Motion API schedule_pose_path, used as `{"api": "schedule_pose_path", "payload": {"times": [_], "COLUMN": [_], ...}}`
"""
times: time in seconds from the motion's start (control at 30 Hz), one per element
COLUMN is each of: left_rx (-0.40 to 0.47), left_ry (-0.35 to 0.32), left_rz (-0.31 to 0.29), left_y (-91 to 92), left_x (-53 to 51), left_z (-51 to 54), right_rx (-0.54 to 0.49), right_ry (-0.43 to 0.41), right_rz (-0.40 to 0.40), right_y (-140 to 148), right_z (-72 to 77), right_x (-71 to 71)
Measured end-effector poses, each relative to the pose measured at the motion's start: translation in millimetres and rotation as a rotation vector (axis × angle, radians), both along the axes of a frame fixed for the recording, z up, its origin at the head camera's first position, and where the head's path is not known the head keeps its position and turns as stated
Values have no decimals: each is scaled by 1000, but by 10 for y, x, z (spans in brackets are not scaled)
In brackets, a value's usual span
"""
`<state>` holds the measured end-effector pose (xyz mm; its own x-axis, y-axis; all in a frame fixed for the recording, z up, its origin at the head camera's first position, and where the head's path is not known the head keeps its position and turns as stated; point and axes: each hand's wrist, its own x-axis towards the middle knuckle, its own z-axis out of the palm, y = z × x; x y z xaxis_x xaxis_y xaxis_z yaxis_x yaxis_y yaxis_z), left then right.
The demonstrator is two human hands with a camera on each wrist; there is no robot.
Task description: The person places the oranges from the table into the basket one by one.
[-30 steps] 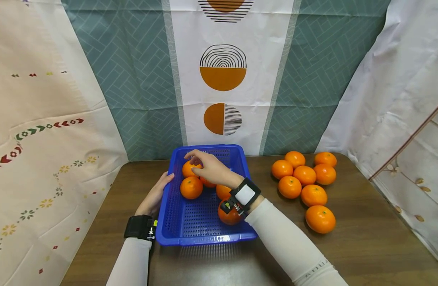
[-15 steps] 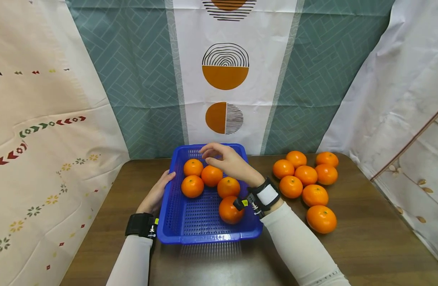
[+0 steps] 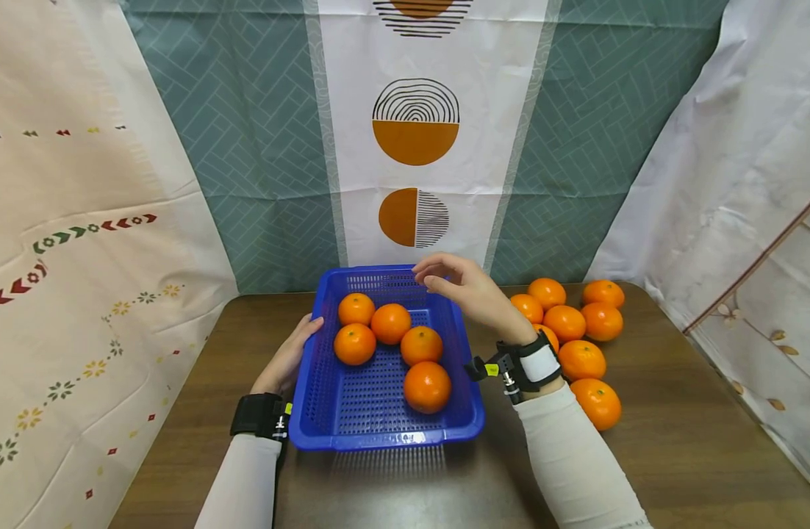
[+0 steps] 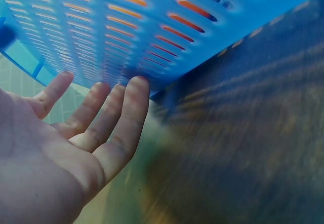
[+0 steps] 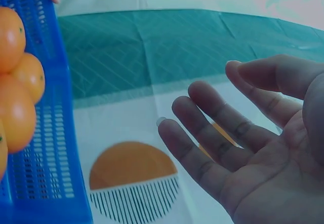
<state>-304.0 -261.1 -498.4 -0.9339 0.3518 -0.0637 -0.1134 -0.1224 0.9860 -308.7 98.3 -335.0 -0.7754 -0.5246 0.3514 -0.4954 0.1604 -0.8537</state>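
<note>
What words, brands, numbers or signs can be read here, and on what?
Nothing can be read for certain.
Blue basket: faint marks on its front rim, too small to read.
Yellow wrist tags: any print too small.
Right sleeve: faint marks near the picture's bottom, unreadable.

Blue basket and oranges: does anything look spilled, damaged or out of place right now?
Nothing stands out. The blue basket sits right side up on the table, with five oranges inside it. Eight loose oranges lie grouped on the right, some partly hidden by the right arm; none looks split where visible.
</note>
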Motion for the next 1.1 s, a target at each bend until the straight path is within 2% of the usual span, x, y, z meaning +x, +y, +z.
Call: {"api": "schedule_pose_path", "payload": {"times": [0.23, 0.57, 0.8, 1.1], "left_rx": [-6, 15, 10, 20], "left_ry": [10, -1, 7, -4], "left_rz": [-7, -4, -4, -3], "left_y": [-1, 11, 4, -5], "left_x": [3, 7, 13, 24], "left_z": [5, -1, -22, -3], "right_rx": [1, 20, 96, 209], "right_ry": [53, 63, 87, 145], "right_rz": [-57, -116, -197, -334], "right_y": [210, 398, 546, 874], "right_z": [-1, -84, -74, -200], "right_x": [16, 18, 65, 122]}}
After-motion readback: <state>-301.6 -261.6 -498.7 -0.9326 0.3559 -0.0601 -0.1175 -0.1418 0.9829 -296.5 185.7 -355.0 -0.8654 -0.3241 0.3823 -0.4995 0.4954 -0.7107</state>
